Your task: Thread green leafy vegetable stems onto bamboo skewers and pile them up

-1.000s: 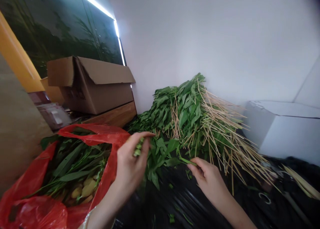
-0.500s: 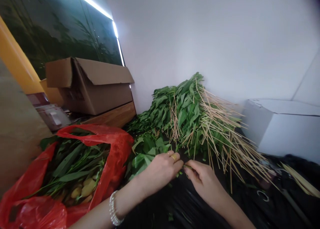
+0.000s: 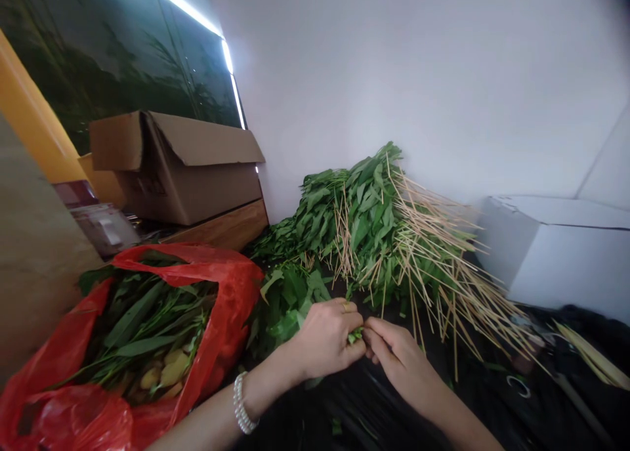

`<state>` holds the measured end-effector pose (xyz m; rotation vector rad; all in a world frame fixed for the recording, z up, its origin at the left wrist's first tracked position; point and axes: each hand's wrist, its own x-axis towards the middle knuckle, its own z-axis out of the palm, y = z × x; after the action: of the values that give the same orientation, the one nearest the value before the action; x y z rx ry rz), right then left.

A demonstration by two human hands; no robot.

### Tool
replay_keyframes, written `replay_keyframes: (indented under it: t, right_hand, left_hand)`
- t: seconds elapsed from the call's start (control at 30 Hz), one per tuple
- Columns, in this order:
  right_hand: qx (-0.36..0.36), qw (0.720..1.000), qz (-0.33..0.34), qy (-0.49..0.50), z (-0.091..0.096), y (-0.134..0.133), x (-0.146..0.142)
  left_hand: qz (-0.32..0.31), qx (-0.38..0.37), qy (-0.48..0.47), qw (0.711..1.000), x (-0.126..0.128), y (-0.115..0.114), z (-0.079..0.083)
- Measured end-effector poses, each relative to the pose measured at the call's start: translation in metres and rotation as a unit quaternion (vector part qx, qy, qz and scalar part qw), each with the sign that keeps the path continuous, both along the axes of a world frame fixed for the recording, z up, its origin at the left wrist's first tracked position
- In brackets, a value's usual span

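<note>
Starting w/ the red bag (image 3: 216,320) of greens: just right of it your left hand (image 3: 327,336) is fisted on a leaf sprig (image 3: 354,336), leaves spilling toward the bag. Right hand (image 3: 398,362), farther right, pinches the same sprig; fingertips touch. Skewered greens pile (image 3: 374,221) lies up-right of the bag.

A red plastic bag (image 3: 231,293) stuffed with long leaves sits near left. Far left stands an open cardboard box (image 3: 197,182), a white box (image 3: 556,260) far right, and skewered greens (image 3: 374,221) heaped between them.
</note>
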<state>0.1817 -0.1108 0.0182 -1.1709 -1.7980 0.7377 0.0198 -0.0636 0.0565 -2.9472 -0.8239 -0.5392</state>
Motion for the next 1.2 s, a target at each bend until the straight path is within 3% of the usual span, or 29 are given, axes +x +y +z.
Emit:
replay_keyframes:
  t: [0.07,0.13,0.23,0.33,0.43,0.57,0.7,0.77,0.87,0.97,1.1,1.2]
  right_hand:
    - [-0.034,0.997,0.024,0.06,0.001,-0.001,-0.001]
    - [-0.078,0.983,0.063,0.154,0.001,-0.002,-0.003]
    - [-0.122,0.932,0.092,0.328,-0.001,0.001,-0.004]
    - [-0.138,0.879,0.048,0.454,-0.004,0.006,0.0]
    - [-0.164,0.852,0.041,0.496,-0.005,0.011,0.006]
    - [-0.189,0.845,0.057,0.496,-0.004,0.012,0.008]
    - [-0.198,0.862,0.031,0.466,-0.001,0.009,0.005]
    - [-0.201,0.875,0.018,0.44,0.001,0.007,0.004]
    - [-0.201,0.888,0.021,0.414,0.002,0.005,0.002]
    - [-0.193,0.9,0.031,0.389,0.001,0.003,-0.001]
    - [-0.193,0.918,0.022,0.346,-0.003,0.001,-0.006]
    - [-0.203,0.92,0.023,0.334,-0.006,0.001,-0.007]
  left_hand:
    - [0.008,-0.104,-0.081,0.991,0.001,0.002,0.001]
    - [0.008,-0.228,-0.181,0.957,0.001,0.005,0.004]
    - [0.024,-0.326,-0.294,0.898,-0.004,0.012,0.017]
    - [0.059,-0.311,-0.354,0.88,-0.015,0.018,0.035]
    - [0.067,-0.276,-0.396,0.873,-0.028,0.023,0.05]
    - [0.068,-0.236,-0.448,0.86,-0.041,0.028,0.06]
    - [0.045,-0.234,-0.487,0.84,-0.045,0.022,0.061]
    - [0.052,-0.217,-0.463,0.858,-0.042,0.012,0.059]
    - [0.059,-0.157,-0.345,0.923,-0.03,-0.004,0.051]
    - [0.006,-0.114,-0.226,0.967,-0.013,-0.012,0.036]
    - [-0.027,-0.092,-0.139,0.986,0.0,-0.01,0.012]
    - [-0.012,-0.134,-0.118,0.984,0.001,-0.008,0.007]
